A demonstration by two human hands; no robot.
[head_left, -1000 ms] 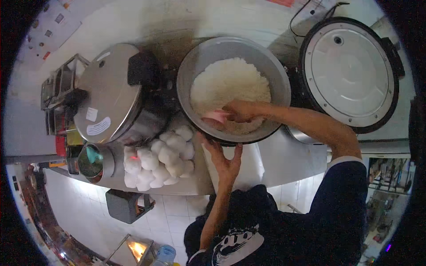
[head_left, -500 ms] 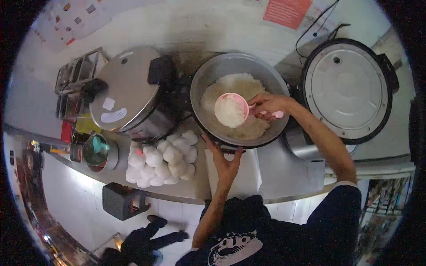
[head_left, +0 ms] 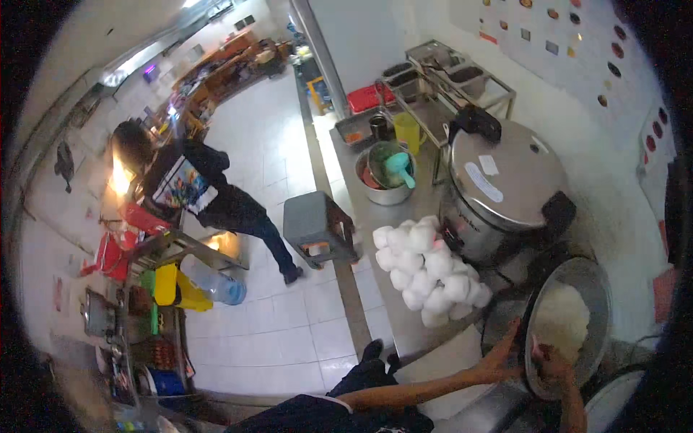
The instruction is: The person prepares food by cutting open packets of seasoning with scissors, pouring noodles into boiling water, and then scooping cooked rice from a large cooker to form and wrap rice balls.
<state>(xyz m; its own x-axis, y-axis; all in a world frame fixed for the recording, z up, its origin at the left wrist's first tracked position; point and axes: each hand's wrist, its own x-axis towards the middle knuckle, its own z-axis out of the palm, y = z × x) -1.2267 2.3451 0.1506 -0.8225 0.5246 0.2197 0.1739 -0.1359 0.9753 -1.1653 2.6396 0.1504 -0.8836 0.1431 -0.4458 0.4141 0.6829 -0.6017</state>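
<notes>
A wide metal pot of white rice sits at the lower right. My right hand reaches down inside it, closed on the handle of a pink scoop; only a bit of the pink shows, and the bowl is mostly hidden. Against the pot's outer side rests my left hand, its thumb and fingers apart. A pile of rounded white bundles lies on the metal counter near my left arm.
Behind the bundles stands a large lidded steel rice cooker. Farther along are a pot with a turquoise scoop, a yellow jug and a metal rack. A grey stool stands on the floor, and another person is beyond it.
My view has swung left, bringing the room and another person into sight. The pink scoop, earlier raised full of rice over the pot, is now down at the pot's near side.
</notes>
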